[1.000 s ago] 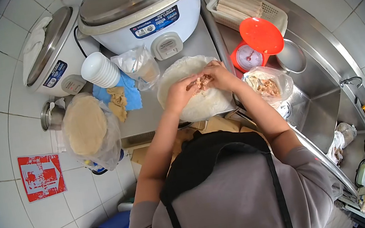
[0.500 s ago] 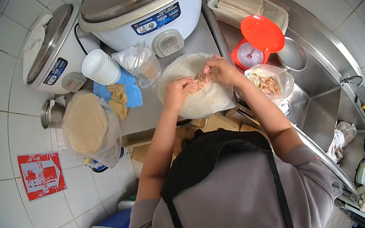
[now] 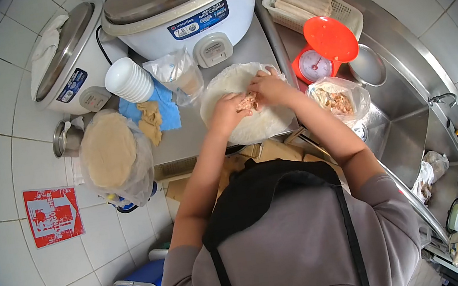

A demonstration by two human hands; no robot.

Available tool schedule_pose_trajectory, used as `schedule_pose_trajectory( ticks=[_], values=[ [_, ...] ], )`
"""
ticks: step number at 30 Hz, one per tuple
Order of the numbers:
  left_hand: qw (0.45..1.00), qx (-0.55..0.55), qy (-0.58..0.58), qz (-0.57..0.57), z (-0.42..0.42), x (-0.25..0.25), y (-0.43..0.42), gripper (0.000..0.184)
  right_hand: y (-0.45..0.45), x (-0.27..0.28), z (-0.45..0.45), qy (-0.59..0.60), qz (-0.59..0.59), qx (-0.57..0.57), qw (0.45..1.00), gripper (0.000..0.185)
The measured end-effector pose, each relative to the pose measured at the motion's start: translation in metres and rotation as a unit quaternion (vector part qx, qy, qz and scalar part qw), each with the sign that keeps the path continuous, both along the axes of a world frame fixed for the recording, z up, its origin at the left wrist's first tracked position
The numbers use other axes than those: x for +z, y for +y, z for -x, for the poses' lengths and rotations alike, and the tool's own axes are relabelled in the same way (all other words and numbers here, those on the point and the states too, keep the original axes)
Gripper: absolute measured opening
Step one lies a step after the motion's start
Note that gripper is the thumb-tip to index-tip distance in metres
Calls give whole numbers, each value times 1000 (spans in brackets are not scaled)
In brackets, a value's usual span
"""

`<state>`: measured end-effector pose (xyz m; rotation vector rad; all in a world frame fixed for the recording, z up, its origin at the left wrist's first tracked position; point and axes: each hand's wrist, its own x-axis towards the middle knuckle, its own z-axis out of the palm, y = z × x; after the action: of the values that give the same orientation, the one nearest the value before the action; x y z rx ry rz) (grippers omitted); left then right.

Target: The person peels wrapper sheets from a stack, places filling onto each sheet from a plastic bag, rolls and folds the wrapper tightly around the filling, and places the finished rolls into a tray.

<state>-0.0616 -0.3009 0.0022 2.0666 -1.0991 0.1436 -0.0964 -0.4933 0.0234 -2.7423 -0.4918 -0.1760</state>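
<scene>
A stack of thin, round white wrappers (image 3: 254, 130) lies on the steel counter before me. A small heap of pinkish-brown chopped meat filling (image 3: 248, 101) sits near its middle. My left hand (image 3: 229, 113) is closed around the left side of the filling, fingers curled in. From the right, my right hand (image 3: 271, 87) bends over the same heap, its fingers pressed together on it and partly hiding it. Right of the wrappers, an open plastic bag (image 3: 338, 104) holds more of the filling. Another stack of wrappers (image 3: 107, 152), in a clear bag, is at the left.
Two rice cookers (image 3: 186, 16) stand behind. White bowls (image 3: 130, 82), a blue cloth (image 3: 167, 108) and a plastic bag (image 3: 177, 76) are left of the wrappers. On the right are an orange scale (image 3: 315, 65), a basket of rolls (image 3: 312, 3) and a steel sink (image 3: 402, 132).
Both hands have closed in on the filling, which is now gathered into a tighter heap. My right hand has dropped flatter over it, and my left has moved slightly right.
</scene>
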Motion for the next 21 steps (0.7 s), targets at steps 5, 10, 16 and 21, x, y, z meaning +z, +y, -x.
schedule_pose_trajectory(
  ticks=[5,10,16,21],
  values=[
    [987,44,140,-59,0,-3,4,48,11,-16,-3,8,17,19,1000,29],
    [996,68,51,21,2,0,14,35,11,-11,1,-18,-48,-11,999,24],
    [992,24,94,-81,-10,-9,30,46,24,-18,-5,-7,-22,0,1000,29],
    [997,48,61,22,0,3,35,34,31,-3,-2,9,-31,-26,999,18]
  ],
)
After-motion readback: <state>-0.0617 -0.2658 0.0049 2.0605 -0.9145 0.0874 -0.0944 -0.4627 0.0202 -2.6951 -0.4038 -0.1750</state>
